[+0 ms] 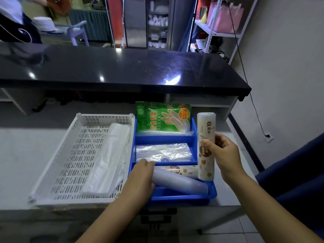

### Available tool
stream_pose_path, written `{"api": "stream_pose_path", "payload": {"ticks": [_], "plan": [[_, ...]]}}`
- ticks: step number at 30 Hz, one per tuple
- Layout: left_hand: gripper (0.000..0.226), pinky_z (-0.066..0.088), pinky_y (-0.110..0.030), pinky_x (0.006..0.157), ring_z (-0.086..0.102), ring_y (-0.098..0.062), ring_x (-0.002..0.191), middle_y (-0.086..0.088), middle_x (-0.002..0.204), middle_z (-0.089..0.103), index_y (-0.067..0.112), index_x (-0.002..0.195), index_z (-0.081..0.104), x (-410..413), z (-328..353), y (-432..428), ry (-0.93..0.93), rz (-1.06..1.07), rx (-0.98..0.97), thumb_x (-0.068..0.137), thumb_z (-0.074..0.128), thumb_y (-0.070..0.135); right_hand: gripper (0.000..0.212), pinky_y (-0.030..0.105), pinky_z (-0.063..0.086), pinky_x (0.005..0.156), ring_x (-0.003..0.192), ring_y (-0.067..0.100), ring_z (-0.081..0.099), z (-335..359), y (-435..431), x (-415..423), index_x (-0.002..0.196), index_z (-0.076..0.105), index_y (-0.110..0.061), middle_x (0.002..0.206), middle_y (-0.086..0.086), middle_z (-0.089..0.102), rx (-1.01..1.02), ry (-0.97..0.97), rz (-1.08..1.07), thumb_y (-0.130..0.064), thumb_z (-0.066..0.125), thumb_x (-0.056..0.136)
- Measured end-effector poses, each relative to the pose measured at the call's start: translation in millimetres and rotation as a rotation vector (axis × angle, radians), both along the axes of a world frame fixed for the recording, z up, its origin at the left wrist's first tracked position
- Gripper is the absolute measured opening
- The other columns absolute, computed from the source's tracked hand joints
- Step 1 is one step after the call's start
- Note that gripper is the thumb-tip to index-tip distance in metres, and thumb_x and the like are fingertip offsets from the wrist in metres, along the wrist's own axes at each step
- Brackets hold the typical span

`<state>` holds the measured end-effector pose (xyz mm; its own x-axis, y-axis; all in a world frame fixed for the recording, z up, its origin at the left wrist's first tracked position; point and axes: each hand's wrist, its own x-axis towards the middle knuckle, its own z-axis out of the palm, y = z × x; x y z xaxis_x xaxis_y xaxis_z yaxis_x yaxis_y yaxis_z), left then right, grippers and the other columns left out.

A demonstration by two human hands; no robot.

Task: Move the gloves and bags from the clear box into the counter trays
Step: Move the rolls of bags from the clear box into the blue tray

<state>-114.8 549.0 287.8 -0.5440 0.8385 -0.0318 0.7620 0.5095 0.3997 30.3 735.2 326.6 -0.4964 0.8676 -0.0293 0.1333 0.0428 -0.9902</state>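
A blue tray (192, 139) with three compartments sits on the counter. Its far compartment holds green packs of disposable gloves (163, 118), its middle one clear zip bags (163, 152). In the near compartment lie a printed bag roll (182, 171) and a frosted plain roll (180, 183). My right hand (225, 153) grips another printed roll of bags (206, 130), held upright over the tray's right edge. My left hand (142, 174) rests on the left end of the frosted roll; its fingers are hidden behind the hand. The clear box is not in view.
A white perforated tray (70, 160) stands left of the blue one, with folded white plastic bags (108, 158) along its right side. A raised black countertop (122, 67) runs behind. A blue chair (294, 172) is at the right, shelves farther back.
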Motion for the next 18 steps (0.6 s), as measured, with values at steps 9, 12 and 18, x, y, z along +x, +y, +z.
{"api": "stream_pose_path", "payload": {"ticks": [9,12,18], "plan": [[0.048,0.049,-0.028,0.085,0.049,-0.013,0.109,0.004,0.122,0.046,0.027,0.114,0.053,-17.8,42.9,-20.1,-0.096,-0.204,0.279,0.071,0.07,0.013,0.024,0.03,0.051,0.073,0.091,0.008,0.062,2.1,1.0,-11.0,0.097,0.057,-0.042,0.1,-0.019,0.065,0.045,-0.071,0.138,-0.023,0.066,0.084],[0.051,0.054,-0.02,0.078,0.055,-0.006,0.102,0.012,0.114,0.052,0.035,0.112,0.053,-34.9,65.0,-37.2,-0.358,-0.101,0.388,0.074,0.073,0.009,0.032,0.023,0.051,0.068,0.09,0.007,0.063,3.4,3.3,-14.2,0.096,0.051,-0.04,0.099,-0.018,0.064,0.08,-0.134,0.231,-0.024,0.072,0.078],[0.047,0.051,-0.024,0.067,0.059,-0.012,0.091,0.004,0.104,0.06,0.05,0.097,0.058,-74.9,92.8,-85.6,-0.463,0.206,0.709,0.075,0.071,0.011,0.039,0.022,0.055,0.067,0.087,0.006,0.063,-2.3,-8.1,-21.3,0.093,0.054,-0.035,0.096,-0.014,0.063,0.279,-0.382,0.557,-0.034,0.079,0.063]]}}
